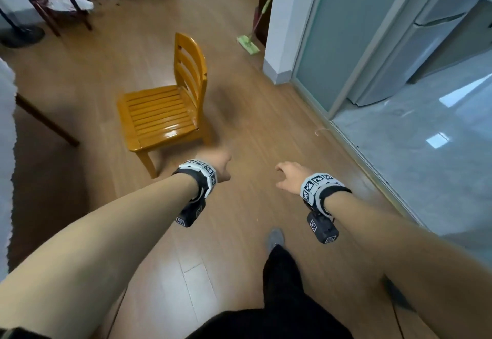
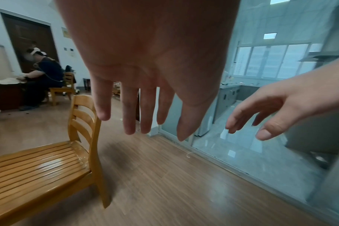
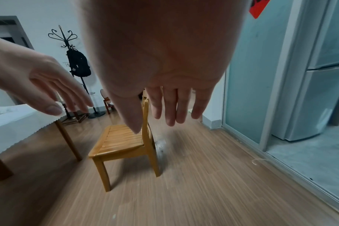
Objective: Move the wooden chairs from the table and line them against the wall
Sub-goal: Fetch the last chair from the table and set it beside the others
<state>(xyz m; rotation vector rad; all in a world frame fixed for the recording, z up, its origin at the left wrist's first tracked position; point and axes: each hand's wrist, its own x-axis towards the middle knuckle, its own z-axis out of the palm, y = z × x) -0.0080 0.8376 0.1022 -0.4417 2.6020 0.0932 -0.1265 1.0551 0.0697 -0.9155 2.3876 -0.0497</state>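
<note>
A light wooden chair (image 1: 162, 109) with a slatted seat and slatted back stands on the wood floor, its seat facing the table (image 1: 5, 152) at the left. The same chair (image 2: 48, 165) (image 3: 126, 142) shows in both wrist views. My left hand (image 1: 217, 164) reaches forward just short of the chair's near corner, fingers straight and empty (image 2: 137, 107). My right hand (image 1: 288, 176) is stretched out to the right of it, fingers loosely spread and empty (image 3: 174, 105). Neither hand touches the chair.
A white-clothed table with dark legs (image 3: 16, 120) stands left. A dark armchair (image 1: 57, 3) and a coat stand (image 3: 75, 64) are at the back. A green mop (image 1: 249, 43) leans by the white wall corner (image 1: 282, 32). Glass sliding doors (image 1: 346, 32) open onto a tiled kitchen. A seated person (image 2: 41, 76) is far left.
</note>
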